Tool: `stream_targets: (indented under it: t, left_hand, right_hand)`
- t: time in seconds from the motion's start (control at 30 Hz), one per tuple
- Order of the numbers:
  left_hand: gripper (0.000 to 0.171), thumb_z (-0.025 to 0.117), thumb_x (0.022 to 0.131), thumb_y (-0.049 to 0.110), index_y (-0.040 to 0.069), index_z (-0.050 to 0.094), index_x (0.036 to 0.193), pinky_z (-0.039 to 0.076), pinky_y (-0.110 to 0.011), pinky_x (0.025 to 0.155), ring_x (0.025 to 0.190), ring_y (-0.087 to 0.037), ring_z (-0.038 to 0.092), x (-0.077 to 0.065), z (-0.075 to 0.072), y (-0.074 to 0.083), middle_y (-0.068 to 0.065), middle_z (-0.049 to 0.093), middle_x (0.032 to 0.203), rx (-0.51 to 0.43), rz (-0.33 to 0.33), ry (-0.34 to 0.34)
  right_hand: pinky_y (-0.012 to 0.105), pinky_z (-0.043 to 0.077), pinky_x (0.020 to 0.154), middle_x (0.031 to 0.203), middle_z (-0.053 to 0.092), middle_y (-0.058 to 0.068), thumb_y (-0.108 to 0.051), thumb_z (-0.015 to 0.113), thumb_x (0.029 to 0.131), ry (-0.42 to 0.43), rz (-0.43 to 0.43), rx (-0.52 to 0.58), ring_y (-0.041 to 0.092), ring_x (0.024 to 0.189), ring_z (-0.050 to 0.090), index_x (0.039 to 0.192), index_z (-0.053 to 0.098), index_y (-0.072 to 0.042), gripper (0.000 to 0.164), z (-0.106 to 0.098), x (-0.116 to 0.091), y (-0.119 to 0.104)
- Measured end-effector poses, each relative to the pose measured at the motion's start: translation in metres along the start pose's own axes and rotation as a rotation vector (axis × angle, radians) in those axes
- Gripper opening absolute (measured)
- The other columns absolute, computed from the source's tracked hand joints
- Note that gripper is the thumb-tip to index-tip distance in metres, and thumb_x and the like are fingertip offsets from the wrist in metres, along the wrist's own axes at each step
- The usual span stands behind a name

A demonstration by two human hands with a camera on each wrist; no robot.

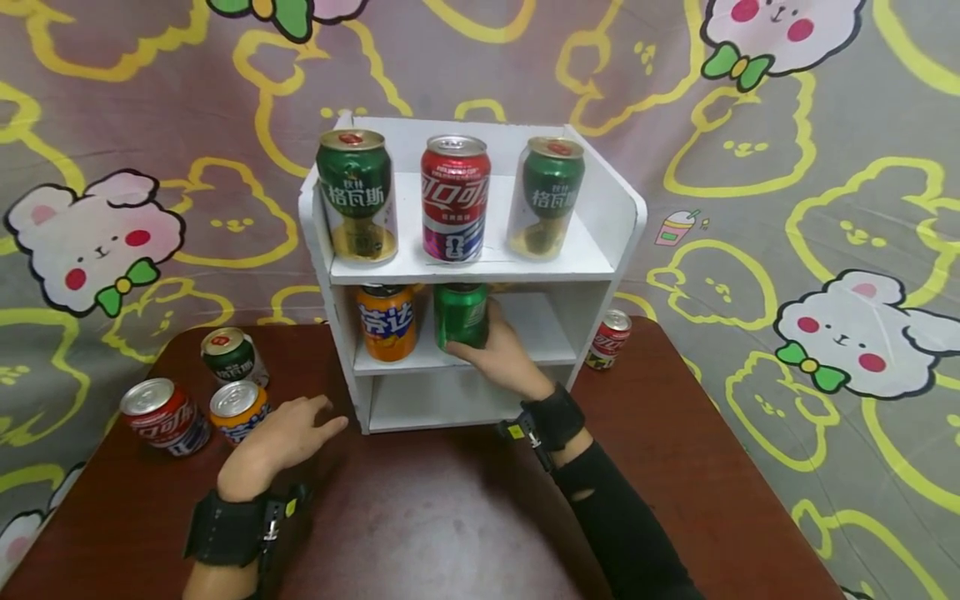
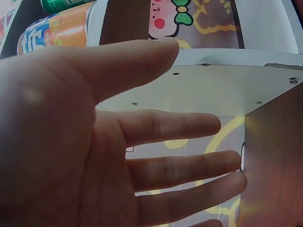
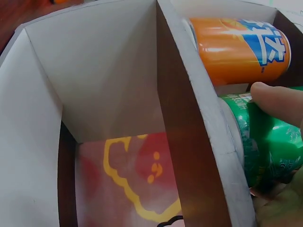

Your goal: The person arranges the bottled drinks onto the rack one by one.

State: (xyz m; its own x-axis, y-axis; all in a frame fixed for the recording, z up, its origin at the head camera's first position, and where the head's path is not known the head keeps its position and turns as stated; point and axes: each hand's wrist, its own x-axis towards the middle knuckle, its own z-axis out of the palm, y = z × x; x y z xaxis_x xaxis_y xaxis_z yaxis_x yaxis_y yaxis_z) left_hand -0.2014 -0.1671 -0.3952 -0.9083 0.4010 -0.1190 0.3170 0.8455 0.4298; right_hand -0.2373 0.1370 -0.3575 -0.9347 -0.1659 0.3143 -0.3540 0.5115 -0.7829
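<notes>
My right hand [image 1: 510, 354] grips a green can [image 1: 459, 317] that stands on the middle level of a white shelf [image 1: 472, 271]. Thumb and fingers lie on either side of it, and in the right wrist view the thumb [image 3: 279, 101] presses on its green wall. Just left of that can is an orange soda can [image 1: 390, 329] on the same level. My left hand [image 1: 288, 433] hovers over the table near the shelf's lower left corner, holding nothing. Its fingers are spread and fairly straight in the left wrist view. Behind that hand, another orange can [image 1: 238, 408] is partly hidden.
On the top level stand a red can [image 1: 454, 200] and two green-and-gold cans, one left [image 1: 356, 196] and one right [image 1: 547, 198]. Left on the brown table [image 1: 442, 517] are a red can [image 1: 165, 417] and a green-topped can [image 1: 234, 358]. Another red can [image 1: 609, 340] stands right of the shelf.
</notes>
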Motion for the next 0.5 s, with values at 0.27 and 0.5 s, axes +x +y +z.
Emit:
stream_targets:
  t: [0.27, 0.5]
  left_hand:
    - [0.065, 0.049, 0.084, 0.05, -0.007, 0.049, 0.116, 0.042, -0.05, 0.074, 0.094, -0.035, 0.052, 0.0, 0.0, 0.0, -0.023, 0.054, 0.106, -0.002, -0.003, 0.0]
    - [0.065, 0.048, 0.084, 0.051, -0.006, 0.049, 0.116, 0.042, -0.05, 0.075, 0.095, -0.036, 0.052, 0.0, 0.001, 0.0, -0.023, 0.054, 0.107, 0.006, -0.012, -0.005]
  right_hand:
    - [0.034, 0.035, 0.092, 0.119, 0.044, 0.007, -0.034, 0.069, 0.074, 0.038, -0.04, -0.032, 0.014, 0.105, 0.046, 0.135, 0.019, -0.007, 0.083, 0.006, -0.004, 0.0]
    - [0.035, 0.038, 0.089, 0.115, 0.046, 0.01, -0.032, 0.068, 0.076, 0.135, -0.077, -0.107, 0.018, 0.101, 0.048, 0.133, 0.021, -0.004, 0.079, 0.016, -0.008, -0.004]
